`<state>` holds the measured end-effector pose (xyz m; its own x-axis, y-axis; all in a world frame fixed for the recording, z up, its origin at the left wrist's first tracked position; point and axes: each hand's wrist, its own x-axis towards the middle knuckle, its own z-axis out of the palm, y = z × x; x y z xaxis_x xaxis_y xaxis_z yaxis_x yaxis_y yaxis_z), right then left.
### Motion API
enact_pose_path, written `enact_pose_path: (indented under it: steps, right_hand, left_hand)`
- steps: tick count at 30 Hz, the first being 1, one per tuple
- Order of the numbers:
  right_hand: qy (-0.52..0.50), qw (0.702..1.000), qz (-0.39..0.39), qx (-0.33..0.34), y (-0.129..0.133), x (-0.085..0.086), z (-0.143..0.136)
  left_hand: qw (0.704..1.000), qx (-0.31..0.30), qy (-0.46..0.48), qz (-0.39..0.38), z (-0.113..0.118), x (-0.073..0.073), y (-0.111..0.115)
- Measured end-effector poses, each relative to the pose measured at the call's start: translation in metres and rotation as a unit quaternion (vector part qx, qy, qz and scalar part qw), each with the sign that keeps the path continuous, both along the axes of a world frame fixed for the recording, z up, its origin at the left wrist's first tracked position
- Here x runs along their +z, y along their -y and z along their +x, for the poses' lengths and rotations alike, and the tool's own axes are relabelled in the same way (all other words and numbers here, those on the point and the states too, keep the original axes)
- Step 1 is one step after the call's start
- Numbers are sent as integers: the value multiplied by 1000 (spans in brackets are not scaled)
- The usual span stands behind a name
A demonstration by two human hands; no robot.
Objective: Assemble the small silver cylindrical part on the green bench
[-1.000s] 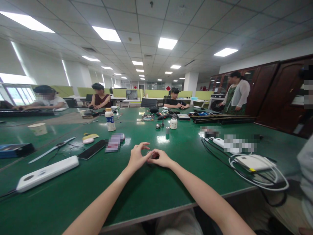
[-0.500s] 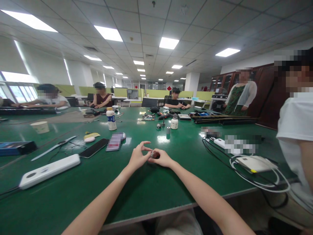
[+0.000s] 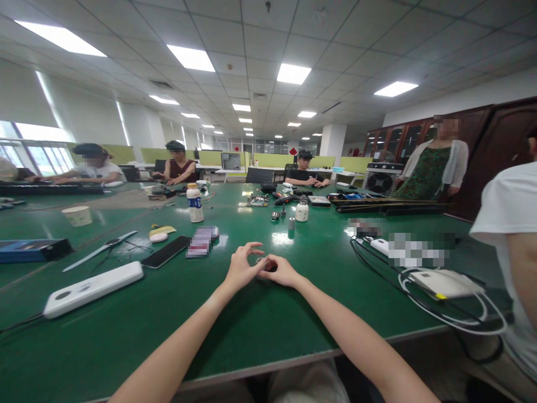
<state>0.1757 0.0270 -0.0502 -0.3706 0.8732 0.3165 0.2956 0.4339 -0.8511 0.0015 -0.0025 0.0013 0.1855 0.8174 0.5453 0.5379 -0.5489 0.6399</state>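
My left hand [image 3: 242, 268] and my right hand [image 3: 282, 271] meet low over the green table [image 3: 251, 341]. Between their thumbs and fingertips is a small silvery metal part [image 3: 260, 261], mostly hidden by the fingers, so its exact kind does not show. Both hands are closed in a pinch on it, while some left fingers stretch out above. Beyond the hands stands a small grey metal cylinder [image 3: 291, 224]. Behind it are a dark small fitting [image 3: 283, 211], a pair of little metal pieces [image 3: 275, 216] and a white round bottle [image 3: 302, 211].
To the left lie a black phone [image 3: 165, 252], a white power strip [image 3: 94, 288], a paper cup [image 3: 77, 216] and a drink bottle [image 3: 194, 204]. Cables [image 3: 403, 291] and a pale flat box [image 3: 447, 284] occupy the right. A person in white [image 3: 507, 218] is close by there.
My view has shifted slightly, so the table things appear a little further right. The standing person has moved right. My hands stay together on the small part.
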Motion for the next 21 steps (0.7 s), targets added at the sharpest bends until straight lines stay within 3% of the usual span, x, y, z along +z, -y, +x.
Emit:
enact_pose_path:
  steps: [4, 11, 21]
  right_hand:
    - [6, 1000, 0, -1, 1, 0, 0]
    - [-3, 1000, -2, 8, 1, 1, 0]
    - [-2, 1000, -2, 7, 1, 0, 0]
  left_hand:
    - [999, 31, -12, 5, -2, 0, -2]
    - [1000, -1, 10, -10, -1, 1, 1]
    - [1000, 13, 0, -2, -2, 0, -1]
